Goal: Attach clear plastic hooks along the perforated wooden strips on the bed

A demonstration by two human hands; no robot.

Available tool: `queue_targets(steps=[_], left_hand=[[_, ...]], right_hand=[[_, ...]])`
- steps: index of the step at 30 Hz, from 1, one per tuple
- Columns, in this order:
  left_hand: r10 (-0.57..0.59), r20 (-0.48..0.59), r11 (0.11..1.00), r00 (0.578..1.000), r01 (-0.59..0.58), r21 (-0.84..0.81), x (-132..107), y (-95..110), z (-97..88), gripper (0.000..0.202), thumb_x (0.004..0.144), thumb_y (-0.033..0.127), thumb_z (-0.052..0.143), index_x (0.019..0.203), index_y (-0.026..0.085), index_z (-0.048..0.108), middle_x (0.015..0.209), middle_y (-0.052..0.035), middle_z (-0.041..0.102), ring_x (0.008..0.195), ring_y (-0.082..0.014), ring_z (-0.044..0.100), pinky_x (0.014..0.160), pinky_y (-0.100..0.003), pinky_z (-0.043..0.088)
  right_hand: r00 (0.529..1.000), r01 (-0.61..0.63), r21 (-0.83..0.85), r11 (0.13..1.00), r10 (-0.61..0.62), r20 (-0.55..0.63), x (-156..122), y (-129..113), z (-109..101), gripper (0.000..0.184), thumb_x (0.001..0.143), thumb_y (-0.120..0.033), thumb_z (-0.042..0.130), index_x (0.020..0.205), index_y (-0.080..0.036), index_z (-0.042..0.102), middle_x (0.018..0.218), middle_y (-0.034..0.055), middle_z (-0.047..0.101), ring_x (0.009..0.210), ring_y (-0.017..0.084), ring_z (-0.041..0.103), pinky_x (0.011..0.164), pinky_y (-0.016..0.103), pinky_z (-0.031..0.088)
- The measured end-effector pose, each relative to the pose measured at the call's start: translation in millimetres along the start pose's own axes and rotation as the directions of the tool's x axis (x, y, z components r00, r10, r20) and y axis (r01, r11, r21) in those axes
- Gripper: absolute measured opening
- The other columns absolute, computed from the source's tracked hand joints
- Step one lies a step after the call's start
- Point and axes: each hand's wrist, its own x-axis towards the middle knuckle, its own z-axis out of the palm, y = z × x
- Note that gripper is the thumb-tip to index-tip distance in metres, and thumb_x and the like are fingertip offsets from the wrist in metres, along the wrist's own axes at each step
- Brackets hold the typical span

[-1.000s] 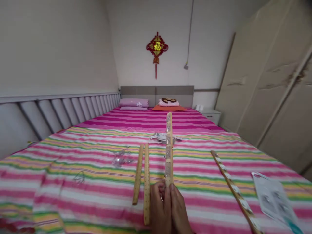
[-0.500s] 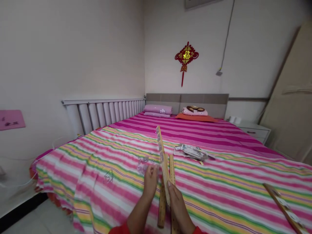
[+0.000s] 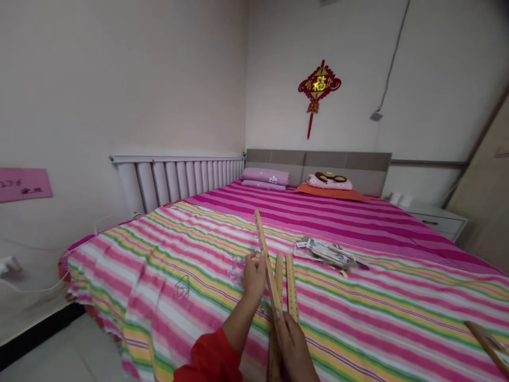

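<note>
My right hand [image 3: 293, 342] is closed around the lower part of a long wooden strip [image 3: 267, 254], held tilted up off the bed. Small clear pieces show along the strip's left side. My left hand [image 3: 254, 275] is beside that face, fingers curled and pinched against it; what is between them is hidden. Just left of it lie several clear plastic pieces [image 3: 235, 269] on the striped sheet. Two wooden strips with rows of holes lie under and behind my right hand: one strip [image 3: 279, 265] partly covered, the other strip [image 3: 292, 281] to its right.
Plastic-packed items [image 3: 328, 253] are heaped beyond the strips. A thin wire tangle [image 3: 182, 286] lies on the striped sheet [image 3: 139, 313] to the left. Another wooden strip [image 3: 487, 342] rests at the right edge. Folded bedding [image 3: 265, 178] is by the headboard, and a radiator [image 3: 178, 183] lines the left wall.
My left hand has moved up along the strip's left side. The strip has turned, so its narrow edge faces me more. The view has shifted slightly left.
</note>
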Motion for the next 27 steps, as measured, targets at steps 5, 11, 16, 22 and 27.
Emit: queue_targets(steps=[5,11,16,22,27], left_hand=[[-0.039,-0.096,0.995,0.995,0.03,-0.094,7.5,1.2,19.6,0.034,0.086,0.051,0.035,0.084,0.02,0.048,0.075,-0.0036,0.057,0.073,-0.0189,0.057,0.067,-0.029,0.041],[0.124,-0.03,0.988,0.992,-0.126,-0.086,29.1,-8.1,9.8,0.028,0.086,0.038,0.038,0.063,0.023,0.038,0.059,0.0043,0.043,0.058,-0.0131,0.045,0.058,-0.025,0.037],[0.173,0.011,0.985,0.985,-0.173,-0.021,54.1,-19.0,-26.3,0.029,0.086,0.033,0.041,0.059,0.022,0.043,0.056,0.0036,0.043,0.058,-0.014,0.044,0.06,-0.026,0.036],[0.181,-0.067,0.983,0.981,-0.179,0.024,75.4,-20.9,-44.0,0.031,0.086,0.034,0.042,0.057,0.021,0.045,0.063,-0.0004,0.048,0.072,-0.018,0.05,0.072,-0.03,0.039],[0.098,-0.104,0.993,0.99,-0.103,-0.05,82.9,-8.5,-17.6,0.037,0.087,0.053,0.036,0.083,0.019,0.05,0.073,-0.0015,0.055,0.062,-0.0153,0.053,0.06,-0.028,0.043]], right_hand=[[1.0,0.018,-0.055,0.998,-0.017,0.027,-2.2,2.8,3.4,0.049,0.079,-0.063,0.048,0.082,-0.018,0.066,0.08,0.006,0.067,0.085,0.024,0.061,0.079,0.03,0.045],[0.999,-0.022,-0.09,0.996,0.024,0.028,-5.5,2.5,-11.0,0.048,0.078,-0.064,0.051,0.084,-0.019,0.067,0.078,0.0048,0.067,0.08,0.022,0.06,0.074,0.028,0.045],[0.999,0.0,-0.11,0.994,-0.005,-0.047,-11.0,8.8,-20.3,0.045,0.076,-0.065,0.052,0.072,-0.023,0.067,0.063,0.0018,0.062,0.064,0.02,0.055,0.06,0.026,0.045],[0.997,0.033,-0.234,0.972,-0.05,-0.066,-14.8,18.4,-17.8,0.048,0.079,-0.066,0.047,0.079,-0.023,0.069,0.074,0.0054,0.069,0.073,0.022,0.062,0.068,0.027,0.049],[0.988,0.049,-0.266,0.963,-0.086,-0.131,-23.3,32.3,-8.8,0.049,0.078,-0.065,0.049,0.094,-0.023,0.068,0.097,0.0087,0.071,0.094,0.026,0.063,0.082,0.032,0.049]])
